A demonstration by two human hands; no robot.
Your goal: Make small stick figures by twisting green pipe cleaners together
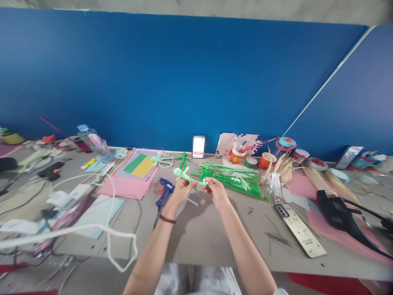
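A light green figure of fuzzy stems (181, 173) is held above the grey table between my two hands. My left hand (182, 191) pinches its lower part, with the looped upper part sticking out up and to the left. At the figure's right end, my right hand (215, 191) closes its fingertips on a bent piece of the same stem. Behind my hands stand a dark green stem figure (183, 160) and another light green one (157, 159). Just left of my left hand lies a blue glue gun (166, 191).
Bagged green stems (236, 179) lie behind my right hand. Pink paper (129, 187) and a white cable (114, 205) are on the left. A patterned phone (300, 230), dark wire pieces (278, 237) and an orange cup (266, 160) are on the right.
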